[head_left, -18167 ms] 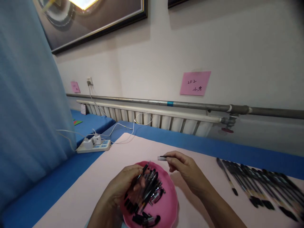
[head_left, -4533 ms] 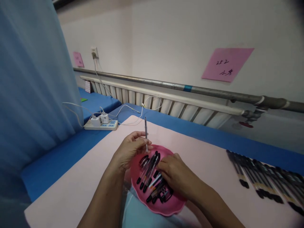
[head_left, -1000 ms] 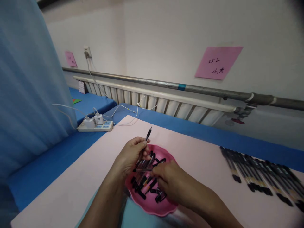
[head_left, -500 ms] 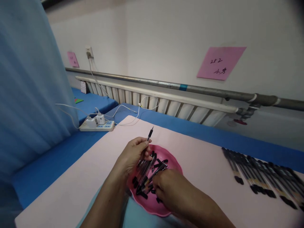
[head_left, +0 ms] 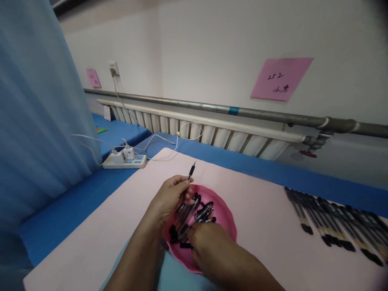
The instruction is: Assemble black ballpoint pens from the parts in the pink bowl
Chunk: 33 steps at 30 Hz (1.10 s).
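A pink scalloped bowl [head_left: 226, 215] sits on the pale pink mat [head_left: 127, 218] right in front of me, filled with several black pen parts [head_left: 194, 214]. My left hand [head_left: 169, 197] rests on the bowl's left rim and pinches a thin pen [head_left: 190, 172] whose tip points up and away. My right hand [head_left: 209, 246] reaches down into the near side of the bowl, fingers curled among the parts; what they hold is hidden.
A row of several assembled black pens [head_left: 336, 226] lies on the mat at the right. A white power strip [head_left: 124, 161] with chargers and cables sits on the blue surface at left. A radiator [head_left: 200, 135] runs along the wall; a blue curtain [head_left: 39, 121] hangs at left.
My right hand has drawn back toward me, deeper into the near part of the bowl. The left hand keeps the pen in the same pose.
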{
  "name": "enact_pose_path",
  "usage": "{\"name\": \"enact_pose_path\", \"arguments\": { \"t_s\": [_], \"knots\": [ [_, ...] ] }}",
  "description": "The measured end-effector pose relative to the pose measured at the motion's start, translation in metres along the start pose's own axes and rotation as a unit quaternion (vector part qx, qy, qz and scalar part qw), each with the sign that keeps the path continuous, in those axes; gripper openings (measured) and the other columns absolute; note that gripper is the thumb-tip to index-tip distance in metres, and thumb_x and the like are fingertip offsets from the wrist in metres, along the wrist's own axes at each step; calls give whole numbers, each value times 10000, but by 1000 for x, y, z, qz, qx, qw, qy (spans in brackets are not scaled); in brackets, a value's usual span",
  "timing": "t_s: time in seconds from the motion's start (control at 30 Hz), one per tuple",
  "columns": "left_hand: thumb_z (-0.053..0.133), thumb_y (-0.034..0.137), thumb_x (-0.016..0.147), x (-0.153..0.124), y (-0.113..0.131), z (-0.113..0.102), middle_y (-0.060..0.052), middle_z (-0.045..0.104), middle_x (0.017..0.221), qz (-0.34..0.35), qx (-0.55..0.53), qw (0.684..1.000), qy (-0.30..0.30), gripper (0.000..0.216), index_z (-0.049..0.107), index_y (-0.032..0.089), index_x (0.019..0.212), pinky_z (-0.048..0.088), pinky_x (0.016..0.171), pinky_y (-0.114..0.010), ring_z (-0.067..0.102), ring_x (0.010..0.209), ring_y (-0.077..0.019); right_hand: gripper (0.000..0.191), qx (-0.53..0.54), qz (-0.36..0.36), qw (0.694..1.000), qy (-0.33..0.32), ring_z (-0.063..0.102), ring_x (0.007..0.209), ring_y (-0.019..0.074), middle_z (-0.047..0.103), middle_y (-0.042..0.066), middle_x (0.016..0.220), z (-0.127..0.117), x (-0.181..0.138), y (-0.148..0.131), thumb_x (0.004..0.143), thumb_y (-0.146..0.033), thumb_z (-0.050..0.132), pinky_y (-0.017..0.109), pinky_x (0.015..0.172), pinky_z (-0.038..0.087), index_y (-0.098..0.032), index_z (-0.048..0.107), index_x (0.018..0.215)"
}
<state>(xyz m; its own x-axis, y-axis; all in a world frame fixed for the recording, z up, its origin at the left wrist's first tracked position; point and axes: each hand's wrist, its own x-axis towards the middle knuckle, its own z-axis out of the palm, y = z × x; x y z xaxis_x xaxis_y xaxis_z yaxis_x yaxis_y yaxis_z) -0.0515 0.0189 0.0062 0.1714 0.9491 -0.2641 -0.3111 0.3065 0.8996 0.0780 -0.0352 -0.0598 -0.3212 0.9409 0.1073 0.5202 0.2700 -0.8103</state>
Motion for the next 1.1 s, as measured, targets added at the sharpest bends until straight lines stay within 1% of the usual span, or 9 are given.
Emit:
{"name": "enact_pose_path", "arguments": {
  "t_s": [0.07, 0.13, 0.2, 0.3, 0.43, 0.67, 0.77, 0.87, 1.1],
  "knots": [
    [496, 110, 794, 0, 0, -1, 22, 518, 565, 2, -2, 1000, 1, 92, 581, 111, 828, 483, 486, -200, 460, 460, -59, 181, -14, 2, 999, -46, 378, 435, 75, 461, -55, 444, -13, 1, -11, 565, -69, 627, 233, 435, 265, -193, 520, 488],
    [505, 118, 788, 1, -1, -2, 22, 522, 569, 6, -4, 1000, 0, 91, 584, 114, 832, 475, 485, -196, 463, 456, -58, 159, -15, 36, 991, -126, 401, 459, 83, 501, -50, 498, -28, 5, -21, 576, -44, 529, 226, 433, 257, -199, 544, 549],
    [518, 134, 783, 2, -1, -3, 24, 524, 571, 9, -6, 1000, -2, 90, 588, 118, 837, 461, 480, -188, 469, 452, -57, 189, 81, 89, 979, -166, 469, 493, 96, 550, -40, 564, -41, 11, -26, 621, -66, 496, 216, 454, 320, -211, 601, 684],
    [544, 164, 773, 3, -2, -5, 29, 524, 561, 7, -11, 1000, -8, 93, 593, 123, 841, 436, 470, -178, 487, 447, -60, 175, 242, 155, 943, -170, 531, 513, 109, 602, -18, 619, -51, 19, -22, 699, -158, 525, 223, 478, 384, -212, 627, 830],
    [584, 185, 752, 3, -4, -5, 24, 553, 559, 2, -16, 1000, -15, 107, 597, 125, 840, 437, 479, -188, 505, 445, -69, 117, 354, 198, 906, -122, 501, 455, 84, 614, -20, 584, -54, 25, -9, 693, -228, 608, 195, 440, 358, -199, 615, 806],
    [682, 213, 710, 5, -3, -4, -54, 676, 716, 5, -94, 996, -5, 160, 598, 121, 812, 425, 468, -169, 551, 489, -70, 175, 479, 159, 863, -3, 465, 443, 55, 587, -47, 567, -57, 30, -9, 651, -257, 700, 169, 448, 334, -171, 587, 752],
    [690, 216, 722, 6, -2, -6, -56, 679, 749, 13, -134, 991, -2, 161, 587, 136, 816, 458, 482, -182, 563, 493, -75, 180, 466, 148, 871, 48, 472, 431, 68, 583, -52, 565, -56, 31, -9, 683, -297, 679, 174, 421, 318, -185, 560, 757],
    [665, 184, 750, 7, -2, -7, -49, 662, 717, 15, -155, 988, 18, 116, 567, 140, 793, 515, 552, -214, 607, 550, -101, 196, 450, 133, 879, 83, 509, 450, 91, 610, -36, 589, -54, 31, -12, 680, -309, 671, 195, 437, 357, -189, 537, 757],
    [625, 127, 776, 7, -2, -3, -65, 662, 763, 48, -195, 979, 42, 77, 549, 133, 777, 559, 650, -261, 647, 658, -130, 190, 385, 105, 905, 145, 536, 486, 111, 611, -35, 613, -51, 28, -28, 686, -334, 671, 228, 492, 404, -188, 584, 771]
  ]
}}
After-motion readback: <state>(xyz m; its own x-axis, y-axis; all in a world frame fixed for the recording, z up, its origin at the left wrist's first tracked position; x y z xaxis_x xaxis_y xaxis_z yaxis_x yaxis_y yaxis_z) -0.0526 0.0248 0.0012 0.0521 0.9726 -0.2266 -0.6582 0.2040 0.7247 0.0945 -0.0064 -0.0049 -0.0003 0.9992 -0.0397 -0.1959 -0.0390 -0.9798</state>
